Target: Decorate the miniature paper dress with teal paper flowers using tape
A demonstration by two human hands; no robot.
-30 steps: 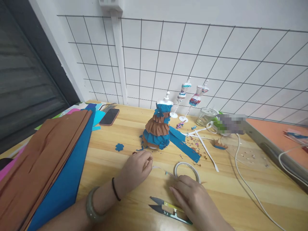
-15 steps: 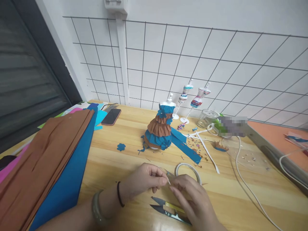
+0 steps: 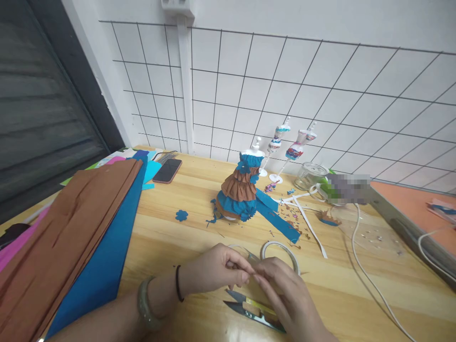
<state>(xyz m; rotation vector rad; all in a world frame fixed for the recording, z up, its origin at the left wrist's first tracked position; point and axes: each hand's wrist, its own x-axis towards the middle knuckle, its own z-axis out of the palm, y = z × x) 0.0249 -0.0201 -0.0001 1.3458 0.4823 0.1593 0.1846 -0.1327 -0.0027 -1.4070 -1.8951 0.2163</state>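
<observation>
My left hand (image 3: 226,268) and my right hand (image 3: 281,285) meet fingertip to fingertip above the table. Both are pinched closed, and whatever lies between the fingertips is too small to make out. Under my right hand are yellow-handled thread snips (image 3: 252,311), blades pointing left. A roll of white tape (image 3: 281,244) lies just behind that hand. Beyond them stands a small mannequin in a ruffled blue and brown dress (image 3: 240,185) with blue flowers on it. To its left a loose blue paper flower (image 3: 181,215) lies flat.
Brown sheets (image 3: 71,228) and blue sheets (image 3: 114,247) cover the left side, near a phone (image 3: 167,170). Blue strips (image 3: 278,221), paper scraps, two smaller mannequins, a glass jar (image 3: 309,175) and a white cable (image 3: 359,256) lie or stand right of the dress.
My fingertips have come together, and the small white piece seen between them before is now hidden. The view has shifted slightly, moving the table items a little to the right.
</observation>
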